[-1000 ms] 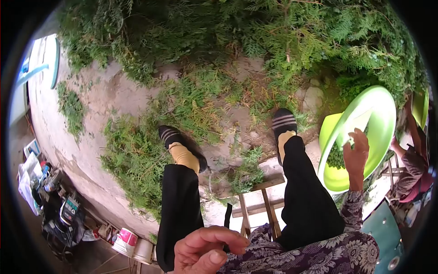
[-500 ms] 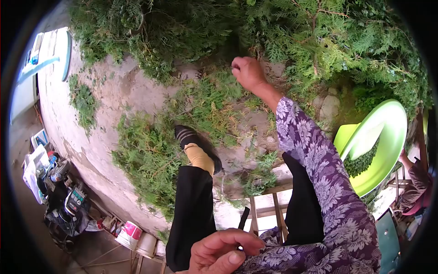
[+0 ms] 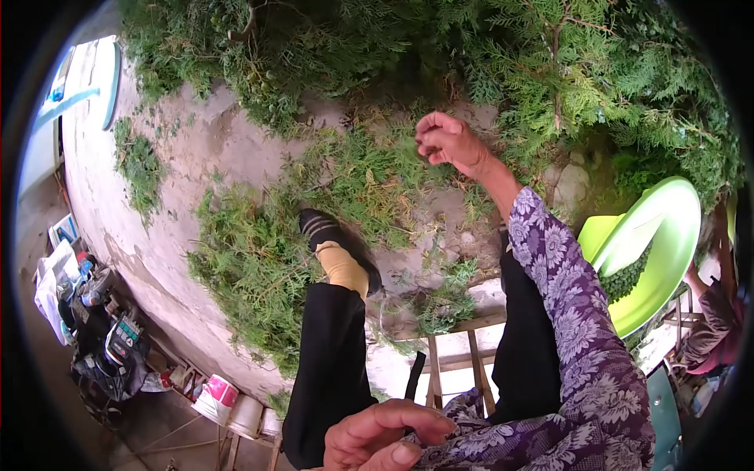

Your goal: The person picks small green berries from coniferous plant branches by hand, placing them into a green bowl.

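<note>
My right hand (image 3: 454, 145) is raised over the littered ground, fingers bent but apart, and nothing shows in them. Below it lie cut green conifer sprigs (image 3: 369, 177), some yellowing. My left hand (image 3: 381, 432) is low at the bottom edge, in front of my lap. Its fingers are loosely curved, with a gap between thumb and forefinger and nothing visible there; part of it is cut off by the frame. A lime-green plastic basin (image 3: 675, 235) stands tilted in view to the right of my sleeve, holding a heap of small green cones (image 3: 626, 281).
Leafy conifer branches (image 3: 330, 47) fill the far side. A wooden frame (image 3: 455, 353) shows between my legs. Buckets (image 3: 216, 399) and a dark pile of bags and gear (image 3: 110, 330) are at left. Another person (image 3: 711, 322) is at the far right edge.
My right hand has moved right and slightly nearer, and its fingers have gone from closed to apart. My left hand has barely shifted.
</note>
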Available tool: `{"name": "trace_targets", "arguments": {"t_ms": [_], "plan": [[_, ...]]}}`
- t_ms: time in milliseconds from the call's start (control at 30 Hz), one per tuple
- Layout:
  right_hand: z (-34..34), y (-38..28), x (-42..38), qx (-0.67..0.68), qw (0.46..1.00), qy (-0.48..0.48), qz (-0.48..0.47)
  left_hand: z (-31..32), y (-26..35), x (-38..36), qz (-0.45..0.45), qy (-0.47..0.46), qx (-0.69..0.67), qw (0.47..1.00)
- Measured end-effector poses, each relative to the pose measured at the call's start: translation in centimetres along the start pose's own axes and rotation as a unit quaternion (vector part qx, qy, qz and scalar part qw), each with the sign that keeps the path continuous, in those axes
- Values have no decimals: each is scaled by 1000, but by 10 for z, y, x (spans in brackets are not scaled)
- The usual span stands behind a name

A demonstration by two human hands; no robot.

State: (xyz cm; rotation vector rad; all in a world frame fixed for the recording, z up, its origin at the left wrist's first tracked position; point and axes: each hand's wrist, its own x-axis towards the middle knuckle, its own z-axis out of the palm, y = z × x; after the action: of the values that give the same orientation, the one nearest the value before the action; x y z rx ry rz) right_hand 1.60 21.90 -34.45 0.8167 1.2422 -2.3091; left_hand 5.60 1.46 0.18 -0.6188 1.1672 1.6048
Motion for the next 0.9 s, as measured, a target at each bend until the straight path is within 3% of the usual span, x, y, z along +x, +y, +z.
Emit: {"name": "trace_targets", "arguments": {"t_ms": [67, 100, 133, 167, 200, 300, 433, 533, 567, 600, 667, 733, 767, 800, 867, 900], "plan": [[4, -6, 13, 19, 1000, -8, -17, -2, -4, 0, 9, -7, 0, 1000], [9, -9, 23, -157, 982, 35, -94, -3, -4, 0, 19, -13, -2, 1000], [13, -11, 31, -327, 927, 77, -167, -3, -3, 0, 21, -14, 1, 1000], [20, -15, 36, -403, 875, 117, -241, -2, -1, 0, 9, -12, 5, 1000], [24, -15, 42, -402, 876, 118, -241, -1, 0, 1, -4, -9, 9, 1000], [28, -5, 57, -532, 770, 178, -304, -1, -1, 2, -10, -3, 4, 1000], [27, 3, 62, -545, 758, 200, -296, -2, 1, 3, -6, -7, 16, 1000], [19, 0, 56, -532, 790, 180, -245, -1, 2, 4, -1, -6, 13, 1000], [11, -2, 49, -332, 930, 67, -140, -1, 2, 5, 8, -7, 3, 1000], [5, -6, 40, -106, 993, -53, -22, -1, 2, 5, 18, -8, -7, 1000], [0, -14, 26, -30, 997, -74, 3, 2, 6, 7, 11, -2, -6, 1000], [-1, -24, 23, -2, 1000, -8, -29, 4, 6, 7, -1, 5, -2, 1000], [-8, -21, 39, -83, 994, 23, -70, 3, 4, 7, 2, 1, 0, 1000], [-6, -26, 44, -79, 994, 24, -71, 2, 4, 7, 5, -3, 2, 1000], [5, -35, 57, -331, 905, 209, -164, 2, 4, 6, -4, -1, 7, 1000], [8, -33, 67, -364, 883, 241, -176, 3, 4, 6, -14, 1, 6, 1000]]}}
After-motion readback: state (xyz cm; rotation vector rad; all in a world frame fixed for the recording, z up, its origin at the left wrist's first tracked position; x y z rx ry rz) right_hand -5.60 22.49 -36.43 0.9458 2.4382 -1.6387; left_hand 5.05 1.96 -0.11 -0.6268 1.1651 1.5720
